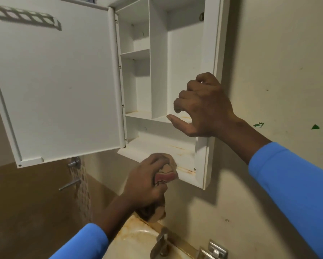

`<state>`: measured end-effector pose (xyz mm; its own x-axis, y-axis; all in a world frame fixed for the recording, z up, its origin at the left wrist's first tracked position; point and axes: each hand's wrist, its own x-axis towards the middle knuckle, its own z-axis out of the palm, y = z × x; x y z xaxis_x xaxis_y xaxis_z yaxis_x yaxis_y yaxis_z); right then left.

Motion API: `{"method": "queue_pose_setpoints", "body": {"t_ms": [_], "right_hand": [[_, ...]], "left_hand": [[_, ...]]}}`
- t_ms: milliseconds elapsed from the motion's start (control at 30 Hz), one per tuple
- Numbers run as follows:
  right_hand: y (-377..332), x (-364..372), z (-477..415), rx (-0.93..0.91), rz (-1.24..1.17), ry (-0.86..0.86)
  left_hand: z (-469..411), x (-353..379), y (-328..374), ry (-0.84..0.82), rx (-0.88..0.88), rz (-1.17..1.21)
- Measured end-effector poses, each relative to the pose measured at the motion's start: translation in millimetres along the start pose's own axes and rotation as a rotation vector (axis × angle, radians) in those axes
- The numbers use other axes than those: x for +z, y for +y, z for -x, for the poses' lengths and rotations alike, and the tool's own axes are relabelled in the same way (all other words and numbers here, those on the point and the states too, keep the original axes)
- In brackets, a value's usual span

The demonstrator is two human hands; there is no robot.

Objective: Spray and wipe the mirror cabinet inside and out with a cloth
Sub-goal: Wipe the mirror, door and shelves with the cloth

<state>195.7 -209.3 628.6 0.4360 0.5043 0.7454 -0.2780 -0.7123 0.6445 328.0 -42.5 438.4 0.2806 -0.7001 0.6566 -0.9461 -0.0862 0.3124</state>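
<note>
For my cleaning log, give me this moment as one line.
door open | left hand wiping bottom shelf with cloth | right hand bracing cabinet frame

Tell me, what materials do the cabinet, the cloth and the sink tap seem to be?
Cabinet: probably white moulded plastic, smooth and matte, with rust-coloured stains on its bottom shelf. Cloth: soft fabric, brownish and pink, crumpled. Tap: metal, dull silver sheen.

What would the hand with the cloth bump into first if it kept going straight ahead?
Probably the cabinet's bottom shelf: the left hand holds the cloth right at its rust-stained front edge. Depth is hard to judge.
</note>
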Motion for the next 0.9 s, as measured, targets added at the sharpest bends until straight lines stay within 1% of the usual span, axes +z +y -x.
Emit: {"method": "queue_pose_setpoints", "body": {"t_ms": [67,200,300,367,467,567,667,700,767,833,900], "right_hand": [[-0.6,0.3,-0.7,0.001,-0.001,-0.01],[-0.1,-0.2,-2.2,-0.004,0.013,-0.002],[1.1,2.4,1.5,-0.014,0.016,-0.021],[-1.0,4.9,3.6,-0.009,0.009,-0.028],[-3.8,7.7,6.2,0.021,0.009,0.023],[-6.0,9.9,7.6,0.05,0.001,0.073],[-7.6,11.6,7.5,0.063,-0.016,0.091],[-7.7,11.1,7.1,0.064,-0.02,0.092],[-7.8,9.8,6.5,0.061,-0.023,0.09],[-8.1,10.6,6.4,0.062,-0.021,0.099],[-8.1,11.5,7.6,0.064,-0.026,0.106]], "left_hand": [[5.3,8.0,21.3,-0.011,0.035,0.03],[17.6,17.3,51.3,-0.094,0.067,0.058],[12.2,11.5,44.4,-0.128,0.096,-0.063],[9.6,7.7,33.4,-0.086,0.059,-0.127],[9.4,12.1,21.9,0.029,-0.08,-0.131],[9.3,22.2,30.3,0.067,-0.112,-0.031],[7.1,30.8,58.2,0.007,-0.035,0.054],[6.4,32.9,65.5,0.01,-0.041,0.089],[7.9,32.6,72.6,0.05,-0.073,0.23],[11.1,30.1,73.1,0.075,-0.063,0.387],[9.2,28.4,74.6,0.071,-0.091,0.533]]}}
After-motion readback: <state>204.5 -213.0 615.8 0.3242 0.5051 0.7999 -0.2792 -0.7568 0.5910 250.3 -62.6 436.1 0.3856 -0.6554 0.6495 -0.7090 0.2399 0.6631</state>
